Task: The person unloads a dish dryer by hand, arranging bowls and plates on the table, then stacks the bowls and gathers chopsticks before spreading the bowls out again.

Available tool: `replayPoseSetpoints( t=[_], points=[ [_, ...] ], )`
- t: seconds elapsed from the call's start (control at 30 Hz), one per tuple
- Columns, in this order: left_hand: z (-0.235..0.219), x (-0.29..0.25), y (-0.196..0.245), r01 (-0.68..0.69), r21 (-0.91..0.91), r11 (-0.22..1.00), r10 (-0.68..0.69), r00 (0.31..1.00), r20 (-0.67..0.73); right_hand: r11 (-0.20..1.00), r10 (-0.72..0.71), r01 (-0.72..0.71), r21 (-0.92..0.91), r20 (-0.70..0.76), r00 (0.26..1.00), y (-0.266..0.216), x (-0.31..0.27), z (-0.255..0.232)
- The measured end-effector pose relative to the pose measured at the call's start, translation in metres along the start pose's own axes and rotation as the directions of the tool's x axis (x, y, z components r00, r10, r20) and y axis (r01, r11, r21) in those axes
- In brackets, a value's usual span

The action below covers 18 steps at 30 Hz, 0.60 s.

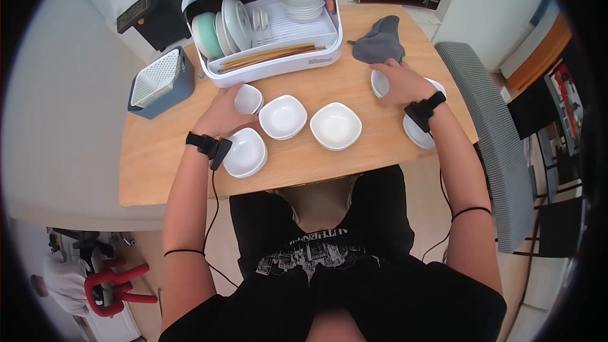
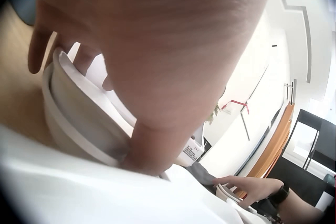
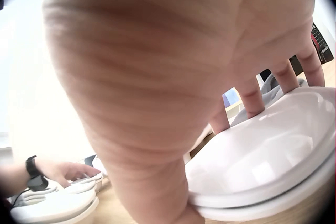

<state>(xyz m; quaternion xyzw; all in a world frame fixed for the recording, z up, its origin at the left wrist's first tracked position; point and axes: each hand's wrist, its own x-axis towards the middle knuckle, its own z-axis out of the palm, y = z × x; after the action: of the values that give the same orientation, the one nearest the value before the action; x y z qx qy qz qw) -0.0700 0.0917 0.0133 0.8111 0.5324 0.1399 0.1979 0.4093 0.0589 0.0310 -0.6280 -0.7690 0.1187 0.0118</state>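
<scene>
My left hand (image 1: 220,113) grips a small stack of white bowls (image 1: 248,99) at the table's left. In the left wrist view, its thumb is at the near side of the two stacked bowls (image 2: 84,111) and its fingers at the far side. My right hand (image 1: 403,83) spans another white bowl stack (image 1: 379,84). Seen from the right wrist, the fingers touch the far rim of the upper bowl (image 3: 262,150) and the thumb lies at the near side. More white bowls stand between the hands (image 1: 283,116), (image 1: 335,126), and one stack (image 1: 245,152) is below my left wrist.
A white dish rack (image 1: 272,69) with plates, bowls and chopsticks stands at the back. Left of it is a blue basket (image 1: 171,92); to its right lies a grey cloth (image 1: 380,41). White bowls (image 1: 418,132) sit under my right wrist, near the table's right edge.
</scene>
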Motion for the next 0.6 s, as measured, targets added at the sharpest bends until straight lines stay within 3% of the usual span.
replayPoseSetpoints(
  t=[0.1,0.17,0.2,0.27,0.37,0.47,0.6],
  points=[
    [0.004,0.007,-0.011,-0.028,0.011,1.000,0.028,1.000,-0.011,0.999,0.042,-0.041,0.023,-0.075,0.996,0.009,-0.006,-0.013],
    [0.007,0.007,-0.016,-0.033,0.023,0.999,0.034,0.999,-0.009,0.990,0.124,-0.106,0.088,-0.222,0.967,0.025,-0.018,-0.030],
    [0.007,0.008,-0.020,-0.020,0.027,0.999,0.021,1.000,-0.009,0.990,0.129,-0.112,0.090,-0.222,0.967,0.030,-0.027,-0.037],
    [0.001,0.006,-0.023,-0.013,0.032,0.999,0.013,1.000,-0.014,0.941,0.338,-0.338,0.033,-0.183,0.923,0.042,-0.041,-0.049],
    [-0.018,-0.011,-0.015,0.072,-0.047,0.996,-0.073,0.997,-0.017,0.906,0.419,-0.423,0.000,-0.127,0.899,0.059,-0.054,-0.037],
    [-0.039,-0.035,-0.014,0.111,-0.051,0.993,-0.118,0.980,-0.158,0.910,0.415,-0.411,0.054,-0.108,0.903,0.074,-0.054,-0.021],
    [-0.055,-0.079,0.014,0.109,-0.075,0.991,-0.120,0.979,-0.166,0.914,0.407,-0.403,0.059,-0.110,0.907,0.072,-0.051,-0.013]
  ],
)
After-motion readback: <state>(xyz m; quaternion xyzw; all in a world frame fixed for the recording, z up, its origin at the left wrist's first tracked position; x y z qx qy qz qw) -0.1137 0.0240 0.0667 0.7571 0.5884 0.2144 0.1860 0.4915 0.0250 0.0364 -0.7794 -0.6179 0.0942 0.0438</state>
